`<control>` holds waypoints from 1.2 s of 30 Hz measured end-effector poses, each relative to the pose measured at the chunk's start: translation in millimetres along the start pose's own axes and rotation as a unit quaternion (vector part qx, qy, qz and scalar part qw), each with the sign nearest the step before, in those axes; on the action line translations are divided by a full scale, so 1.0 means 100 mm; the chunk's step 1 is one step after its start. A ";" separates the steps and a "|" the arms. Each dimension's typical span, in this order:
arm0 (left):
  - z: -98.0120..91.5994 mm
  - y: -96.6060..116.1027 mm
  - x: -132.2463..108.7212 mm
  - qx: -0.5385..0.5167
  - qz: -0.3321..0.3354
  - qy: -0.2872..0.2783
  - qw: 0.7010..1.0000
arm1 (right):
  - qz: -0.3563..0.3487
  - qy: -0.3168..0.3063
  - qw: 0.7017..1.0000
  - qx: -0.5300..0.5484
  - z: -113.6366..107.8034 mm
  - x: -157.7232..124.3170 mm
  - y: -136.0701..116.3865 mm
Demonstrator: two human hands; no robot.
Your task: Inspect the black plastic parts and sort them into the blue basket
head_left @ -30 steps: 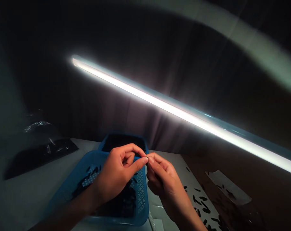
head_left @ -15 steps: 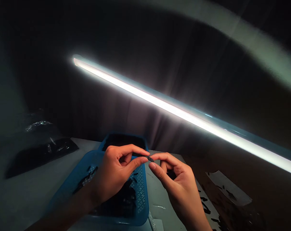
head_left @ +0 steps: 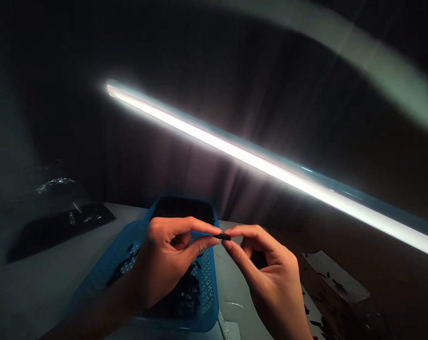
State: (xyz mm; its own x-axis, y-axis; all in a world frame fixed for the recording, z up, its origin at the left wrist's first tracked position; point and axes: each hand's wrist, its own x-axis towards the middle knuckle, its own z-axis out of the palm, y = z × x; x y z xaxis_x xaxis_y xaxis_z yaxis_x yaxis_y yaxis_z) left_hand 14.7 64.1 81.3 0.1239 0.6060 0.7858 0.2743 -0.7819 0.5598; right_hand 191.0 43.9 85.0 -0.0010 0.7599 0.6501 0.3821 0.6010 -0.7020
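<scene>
Between my two hands is a small, dark, elongated piece [head_left: 222, 236]. My left hand [head_left: 176, 257] pinches its left end between thumb and index finger. The thumb and index finger of my right hand [head_left: 266, 264] close on its right end. Something dark also shows under the curled fingers of my right hand, too shadowed to make out. Below my left hand stands a blue perforated basket [head_left: 211, 283] with many dark pieces [head_left: 187, 293] in it, partly hidden by my hand and forearm.
A second blue basket [head_left: 215, 212] with dark contents stands behind the first. At the left lies a dark plastic bag [head_left: 68, 226]. A white paper [head_left: 341, 278] with dark bits lies at the right. A bright tube light [head_left: 263, 164] slants across the view.
The dark piece now looks slimmer and is seen edge-on. My right hand has shifted slightly right, and its fingertips now close on the piece.
</scene>
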 end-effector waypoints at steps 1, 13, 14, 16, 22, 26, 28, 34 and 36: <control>0.00 0.01 0.00 0.005 0.003 0.002 1.000 | -0.001 0.002 1.000 -0.003 0.00 0.00 0.00; -0.02 0.02 0.01 0.061 0.011 0.015 0.998 | 0.032 0.002 0.999 0.012 -0.03 -0.01 0.00; -0.02 0.02 0.01 0.061 0.015 0.014 0.998 | 0.040 0.000 0.999 0.018 -0.03 -0.01 0.00; -0.02 0.02 0.01 0.058 0.022 0.014 0.998 | 0.053 0.001 0.998 0.033 -0.03 -0.01 0.00; -0.03 0.03 0.00 0.056 0.008 0.009 0.998 | 0.097 -0.014 0.992 0.075 0.00 -0.01 0.02; -0.04 0.04 0.00 0.058 0.001 0.005 0.998 | 0.105 -0.015 0.991 0.080 0.01 -0.02 0.00; -0.04 0.01 0.01 0.062 -0.011 0.009 0.998 | 0.104 -0.015 0.991 0.086 0.01 -0.02 0.00; -0.01 -0.08 0.06 0.074 -0.133 0.024 0.988 | 0.224 -0.062 0.957 0.176 0.03 0.06 0.09; 0.03 -0.06 0.05 0.055 -0.144 -0.049 0.987 | 0.261 -0.103 0.937 0.210 0.05 0.06 0.11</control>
State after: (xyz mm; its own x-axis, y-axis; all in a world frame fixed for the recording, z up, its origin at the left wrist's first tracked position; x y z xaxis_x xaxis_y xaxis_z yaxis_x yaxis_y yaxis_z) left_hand 16.3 71.9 81.4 0.1155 0.8162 0.5661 0.4120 -0.5580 0.7203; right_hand 190.6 56.8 79.9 -0.1103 0.9830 0.1471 -0.0175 0.1461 -0.9891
